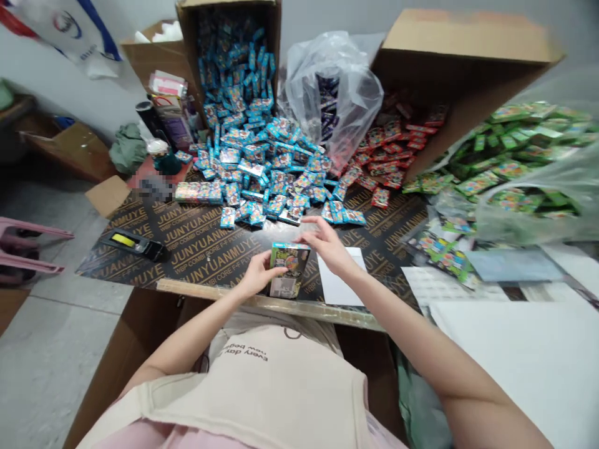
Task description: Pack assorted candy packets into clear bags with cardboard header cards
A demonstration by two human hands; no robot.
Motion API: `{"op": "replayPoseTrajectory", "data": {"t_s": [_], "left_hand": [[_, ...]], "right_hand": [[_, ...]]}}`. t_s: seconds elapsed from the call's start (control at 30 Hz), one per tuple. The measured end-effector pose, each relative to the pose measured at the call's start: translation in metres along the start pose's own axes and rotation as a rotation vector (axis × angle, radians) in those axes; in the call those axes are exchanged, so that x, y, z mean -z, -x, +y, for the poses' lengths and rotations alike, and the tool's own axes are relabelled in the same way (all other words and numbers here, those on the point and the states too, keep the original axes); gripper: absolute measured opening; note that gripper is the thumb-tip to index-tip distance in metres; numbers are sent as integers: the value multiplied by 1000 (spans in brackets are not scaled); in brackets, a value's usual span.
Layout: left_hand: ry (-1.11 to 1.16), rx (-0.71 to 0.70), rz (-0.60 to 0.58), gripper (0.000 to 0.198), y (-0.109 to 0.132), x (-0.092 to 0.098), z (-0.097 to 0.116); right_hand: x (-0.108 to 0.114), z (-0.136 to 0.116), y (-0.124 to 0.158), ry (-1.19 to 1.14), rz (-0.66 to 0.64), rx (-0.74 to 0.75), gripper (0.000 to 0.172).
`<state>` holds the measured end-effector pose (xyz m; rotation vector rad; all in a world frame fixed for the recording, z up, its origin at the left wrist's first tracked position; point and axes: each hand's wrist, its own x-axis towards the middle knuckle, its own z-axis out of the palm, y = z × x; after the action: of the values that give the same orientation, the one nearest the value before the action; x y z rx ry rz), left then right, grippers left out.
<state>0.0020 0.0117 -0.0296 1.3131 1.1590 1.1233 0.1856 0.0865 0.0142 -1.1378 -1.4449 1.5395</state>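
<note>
My left hand [259,272] grips a small green printed box [288,269] by its left side, standing it upright near the front edge of the dark printed board [196,243]. At the box's open top, the fingers of my right hand [324,244] are pinched on its top edge or flap. A big heap of blue packets [262,168] spills from an upended carton [234,37] just behind the hands. Red packets [388,156] lie to the right of the heap.
A clear plastic bag [332,93] of dark packets stands behind the heap. Green packets in plastic [515,162] fill the right side under a large carton [468,56]. A white sheet [339,280] lies by my right wrist. A black and yellow device [133,243] sits at left.
</note>
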Motion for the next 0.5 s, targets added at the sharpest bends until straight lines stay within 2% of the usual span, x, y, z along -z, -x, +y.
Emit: {"op": "replayPoseTrajectory", "data": {"t_s": [0.03, 0.1, 0.2, 0.27, 0.33, 0.4, 0.5], "left_hand": [[-73, -19, 10, 29, 0, 13, 2], [-309, -128, 118, 24, -7, 50, 12], [-717, -330, 304, 30, -36, 123, 29], [-1001, -353, 296, 40, -63, 169, 29], [-1255, -265, 263, 45, -91, 206, 20], [-1405, -163, 219, 46, -112, 230, 7], [-1461, -104, 167, 47, -128, 244, -11]], "right_hand": [[6, 4, -1, -43, 52, -17, 40], [19, 13, -3, -76, 180, -21, 46], [35, 29, -4, -7, 300, -10, 46], [40, 39, -1, 84, 291, 0, 43], [42, 48, 2, 172, 242, 26, 41], [44, 56, 6, 233, 203, 55, 39], [53, 64, 12, 301, 232, 75, 36]]}}
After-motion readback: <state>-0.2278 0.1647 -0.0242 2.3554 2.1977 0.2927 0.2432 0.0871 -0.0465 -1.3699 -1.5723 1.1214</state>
